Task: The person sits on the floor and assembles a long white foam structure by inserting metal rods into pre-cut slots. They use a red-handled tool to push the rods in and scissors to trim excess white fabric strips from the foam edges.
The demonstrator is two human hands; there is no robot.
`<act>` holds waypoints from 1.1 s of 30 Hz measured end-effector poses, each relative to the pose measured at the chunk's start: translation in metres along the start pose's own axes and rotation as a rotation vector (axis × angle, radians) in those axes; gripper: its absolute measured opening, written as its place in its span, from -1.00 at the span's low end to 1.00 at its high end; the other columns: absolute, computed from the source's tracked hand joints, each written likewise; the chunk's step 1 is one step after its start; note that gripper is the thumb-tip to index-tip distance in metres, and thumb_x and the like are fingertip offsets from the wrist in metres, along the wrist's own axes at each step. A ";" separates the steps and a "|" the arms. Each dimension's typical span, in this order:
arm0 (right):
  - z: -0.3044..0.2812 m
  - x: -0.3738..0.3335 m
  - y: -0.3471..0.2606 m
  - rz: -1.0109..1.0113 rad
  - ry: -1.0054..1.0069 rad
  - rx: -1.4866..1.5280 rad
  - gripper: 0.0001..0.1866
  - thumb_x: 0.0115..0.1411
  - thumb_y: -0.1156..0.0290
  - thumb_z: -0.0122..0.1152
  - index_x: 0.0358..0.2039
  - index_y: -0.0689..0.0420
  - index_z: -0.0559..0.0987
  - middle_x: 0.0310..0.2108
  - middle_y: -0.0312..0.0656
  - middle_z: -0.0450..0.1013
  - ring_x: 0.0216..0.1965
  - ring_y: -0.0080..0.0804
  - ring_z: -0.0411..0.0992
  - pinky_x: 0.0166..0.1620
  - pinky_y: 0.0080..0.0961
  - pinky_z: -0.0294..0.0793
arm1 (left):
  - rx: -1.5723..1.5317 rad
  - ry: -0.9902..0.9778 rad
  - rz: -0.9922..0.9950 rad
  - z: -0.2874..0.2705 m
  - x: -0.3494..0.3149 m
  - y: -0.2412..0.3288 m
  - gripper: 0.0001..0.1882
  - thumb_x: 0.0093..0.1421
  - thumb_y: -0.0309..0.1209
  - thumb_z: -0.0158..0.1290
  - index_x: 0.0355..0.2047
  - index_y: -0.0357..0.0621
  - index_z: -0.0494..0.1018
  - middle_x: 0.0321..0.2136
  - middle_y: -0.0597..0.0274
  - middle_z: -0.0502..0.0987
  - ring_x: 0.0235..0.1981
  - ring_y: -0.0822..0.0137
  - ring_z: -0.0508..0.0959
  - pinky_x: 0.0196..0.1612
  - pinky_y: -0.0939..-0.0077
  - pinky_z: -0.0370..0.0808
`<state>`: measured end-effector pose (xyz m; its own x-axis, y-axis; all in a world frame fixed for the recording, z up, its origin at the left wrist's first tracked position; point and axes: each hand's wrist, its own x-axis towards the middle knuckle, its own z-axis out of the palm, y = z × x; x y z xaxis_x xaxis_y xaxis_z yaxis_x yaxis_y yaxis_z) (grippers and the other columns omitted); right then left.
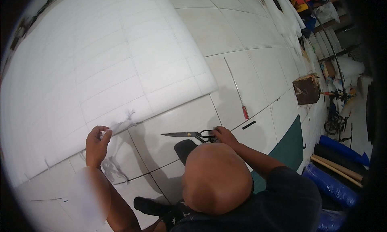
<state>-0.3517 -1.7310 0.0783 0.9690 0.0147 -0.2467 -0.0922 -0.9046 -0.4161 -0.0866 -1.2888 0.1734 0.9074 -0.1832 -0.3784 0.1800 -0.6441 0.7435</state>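
Observation:
A thick white padded sheet or mattress-like slab with faint crossing lines lies on the tiled floor. At its near edge my left hand is closed, thumb against fingers, on a gathered white fabric strip that ends in a frayed tuft. A thin white piece of cloth hangs below that hand. To the right, my right hand has its fingers closed round the handles of large black scissors. Their blades point left, close together, low over the tiles.
A long screwdriver with a red handle lies on the floor beyond my right hand. Near it are a short black strip, a dark green sheet and a brown box. Blue-wrapped rolls stand at the lower right.

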 end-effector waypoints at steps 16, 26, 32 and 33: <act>-0.047 0.032 -0.026 0.104 -0.568 0.142 -0.61 0.18 0.15 0.27 -0.13 0.17 0.49 -0.22 0.05 0.49 -0.11 0.02 0.50 -0.06 -0.13 0.45 | -0.017 0.118 0.115 0.007 -0.004 -0.002 -0.77 0.20 -0.34 0.16 -0.22 -0.24 0.53 -0.54 0.32 0.38 -0.48 0.46 0.32 -0.37 0.51 0.33; -0.039 0.053 -0.095 0.224 -0.724 1.037 -0.71 0.31 0.16 0.21 -0.23 0.13 0.45 -0.41 -0.35 0.38 -0.34 -0.51 0.34 -0.22 -0.44 0.35 | -0.101 0.196 0.084 0.015 -0.007 -0.001 -0.83 0.21 -0.39 0.12 -0.27 -0.25 0.51 -0.52 0.36 0.41 -0.46 0.51 0.34 -0.37 0.58 0.32; -0.066 0.068 -0.140 0.239 -0.844 1.166 -0.70 0.35 0.13 0.17 -0.32 0.12 0.44 -0.49 -0.39 0.33 -0.41 -0.58 0.29 -0.28 -0.46 0.34 | -0.105 0.215 0.067 0.014 -0.016 0.011 -0.84 0.22 -0.40 0.11 -0.29 -0.26 0.50 -0.53 0.38 0.38 -0.48 0.54 0.31 -0.40 0.59 0.29; -0.065 0.072 -0.144 0.247 -0.866 1.172 -0.69 0.36 0.13 0.17 -0.33 0.12 0.43 -0.50 -0.39 0.32 -0.41 -0.59 0.29 -0.29 -0.47 0.34 | -0.105 0.219 0.065 0.013 -0.018 0.011 -0.84 0.22 -0.40 0.11 -0.29 -0.26 0.50 -0.53 0.39 0.38 -0.48 0.54 0.31 -0.40 0.59 0.29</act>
<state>-0.2536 -1.6272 0.1772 0.5050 0.5405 -0.6729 -0.7675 -0.0755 -0.6366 -0.1061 -1.3022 0.1815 0.9770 -0.0490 -0.2077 0.1465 -0.5536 0.8198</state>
